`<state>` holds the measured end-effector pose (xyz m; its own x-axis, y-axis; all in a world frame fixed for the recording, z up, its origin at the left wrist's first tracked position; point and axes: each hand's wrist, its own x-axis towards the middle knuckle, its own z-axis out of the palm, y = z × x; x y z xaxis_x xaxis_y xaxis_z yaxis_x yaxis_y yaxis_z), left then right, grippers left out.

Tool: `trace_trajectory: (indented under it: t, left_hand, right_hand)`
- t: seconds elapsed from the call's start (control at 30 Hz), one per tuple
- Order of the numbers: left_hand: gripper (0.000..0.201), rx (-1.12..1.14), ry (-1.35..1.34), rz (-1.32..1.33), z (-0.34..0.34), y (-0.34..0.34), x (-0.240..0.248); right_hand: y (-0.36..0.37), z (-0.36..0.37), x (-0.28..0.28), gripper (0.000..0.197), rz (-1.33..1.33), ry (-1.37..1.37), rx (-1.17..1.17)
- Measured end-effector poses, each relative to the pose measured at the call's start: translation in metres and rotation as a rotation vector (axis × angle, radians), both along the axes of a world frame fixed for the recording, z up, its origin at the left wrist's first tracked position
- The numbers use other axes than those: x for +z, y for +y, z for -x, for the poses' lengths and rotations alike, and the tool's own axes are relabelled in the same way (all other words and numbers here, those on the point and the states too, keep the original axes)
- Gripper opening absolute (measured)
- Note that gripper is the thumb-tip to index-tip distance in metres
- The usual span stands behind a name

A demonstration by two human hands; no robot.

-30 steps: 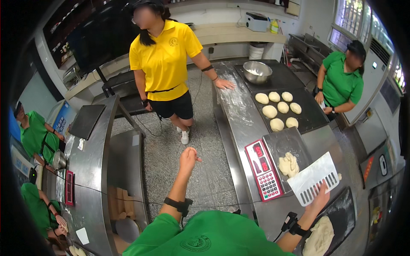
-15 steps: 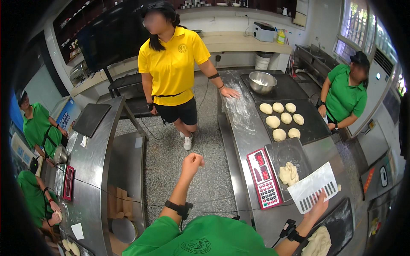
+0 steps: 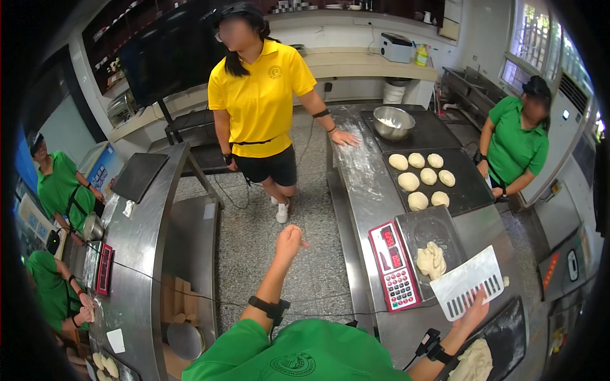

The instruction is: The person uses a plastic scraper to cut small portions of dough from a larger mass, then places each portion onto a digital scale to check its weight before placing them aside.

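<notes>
My right hand, at the lower right, grips a flat white dough scraper with a row of dark stripes near the held edge. The scraper hangs over the near part of a dark scale platform, beside a soft lump of dough on it. Left of the platform is the scale's red-framed display and keypad, lit with red digits. My left hand is raised over the floor between the tables, fingers curled and one tip poking out; nothing shows in it. A larger dough mass lies near my right forearm.
Several dough balls sit on a black tray beyond the scale, with a metal bowl farther back. A person in yellow leans a hand on this table. Green-shirted people stand right and left. The left steel table holds another scale.
My left hand has shifted slightly right and up, with a fingertip now poking out of the curl. The right hand keeps the scraper in nearly the same place.
</notes>
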<state>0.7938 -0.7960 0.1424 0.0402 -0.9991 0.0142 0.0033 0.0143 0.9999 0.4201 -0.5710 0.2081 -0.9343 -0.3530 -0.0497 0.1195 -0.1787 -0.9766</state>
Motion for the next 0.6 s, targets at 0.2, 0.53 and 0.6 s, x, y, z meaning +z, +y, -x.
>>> trace_trajectory:
  t: [0.2,0.53,0.6]
  left_hand:
    - [0.026,0.001,-0.051,0.003,-0.005,0.002,0.0]
    - [0.006,-0.048,0.064,-0.023,-0.009,0.01,0.003]
    - [0.005,-0.029,0.069,-0.007,-0.009,0.01,0.002]
  right_hand:
    - [0.0,0.002,-0.004,0.029,-0.011,-0.01,0.018]
    - [-0.003,-0.001,-0.003,0.029,-0.028,0.006,0.022]
    - [-0.003,-0.001,-0.004,0.029,-0.019,0.002,0.026]
